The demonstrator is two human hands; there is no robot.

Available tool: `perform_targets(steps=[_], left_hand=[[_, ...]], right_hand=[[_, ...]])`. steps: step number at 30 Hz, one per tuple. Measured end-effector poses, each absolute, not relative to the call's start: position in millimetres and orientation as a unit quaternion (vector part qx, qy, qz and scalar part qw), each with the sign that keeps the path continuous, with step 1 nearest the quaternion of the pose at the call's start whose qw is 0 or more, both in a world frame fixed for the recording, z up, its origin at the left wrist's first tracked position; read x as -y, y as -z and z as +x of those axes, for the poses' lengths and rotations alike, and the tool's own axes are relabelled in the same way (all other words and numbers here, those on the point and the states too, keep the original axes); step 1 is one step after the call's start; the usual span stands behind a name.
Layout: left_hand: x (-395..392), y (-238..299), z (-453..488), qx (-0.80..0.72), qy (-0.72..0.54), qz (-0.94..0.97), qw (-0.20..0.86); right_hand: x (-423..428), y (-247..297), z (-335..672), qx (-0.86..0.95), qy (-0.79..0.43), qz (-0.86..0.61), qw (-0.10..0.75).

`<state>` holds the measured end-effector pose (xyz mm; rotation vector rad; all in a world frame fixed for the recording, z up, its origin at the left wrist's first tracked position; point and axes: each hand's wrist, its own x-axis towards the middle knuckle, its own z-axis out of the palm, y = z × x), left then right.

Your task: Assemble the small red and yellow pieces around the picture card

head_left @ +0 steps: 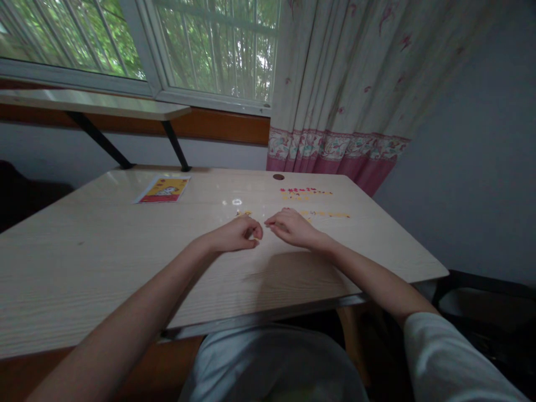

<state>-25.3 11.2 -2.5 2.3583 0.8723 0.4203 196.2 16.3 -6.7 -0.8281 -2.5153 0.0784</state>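
Observation:
My left hand rests low over the table, its fingers curled toward the thumb in a pinch. Something tiny may be between the fingertips, too small to name. Just behind it lie a few small yellow pieces. Facing it, my right hand is closed too, thumb and fingers together, and what they hold, if anything, cannot be made out. Beyond the right hand are a row of small red pieces and rows of small yellow-orange pieces; the hand partly covers the nearer row.
A yellow and red picture sheet lies at the back left. A raised shelf on black legs stands behind it. The tabletop has a round dark hole near its back edge. A curtain hangs beside the window.

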Motion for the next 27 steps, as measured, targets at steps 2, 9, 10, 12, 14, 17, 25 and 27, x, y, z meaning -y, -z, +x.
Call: perform_targets(steps=[2, 9, 10, 12, 14, 17, 25, 27], left_hand=[[-11.2, 3.5, -24.8, -0.329, -0.175, 0.875, 0.309], [-10.4, -3.5, -28.1, -0.352, -0.163, 0.9, 0.197], [-10.7, -4.2, -28.9, -0.352, -0.156, 0.905, 0.18], [-11.9, -4.5, -30.5, -0.349, -0.136, 0.914, 0.154], [-13.4, -3.8, -31.6, -0.345, -0.123, 0.919, 0.143], [-15.3, -2.1, -32.4, -0.335, -0.117, 0.922, 0.153], [-14.6, -1.1, -31.6, -0.331, -0.119, 0.917, 0.188], [-13.0, -2.2, -30.7, -0.333, -0.122, 0.914, 0.195]], right_hand=[[-16.6, 8.4, 195.6, 0.918, -0.034, -0.305, 0.252], [-17.0, 8.0, 195.9, 0.907, -0.033, -0.33, 0.258], [-17.0, 7.7, 196.3, 0.906, -0.034, -0.334, 0.258], [-17.2, 7.4, 197.0, 0.904, -0.036, -0.337, 0.26], [-17.2, 7.3, 197.3, 0.907, -0.037, -0.331, 0.258], [-15.8, 6.3, 195.8, 0.921, -0.045, -0.302, 0.241], [-8.7, 6.0, 188.2, 0.95, -0.058, -0.242, 0.189], [-8.5, 7.1, 187.4, 0.951, -0.056, -0.24, 0.186]])
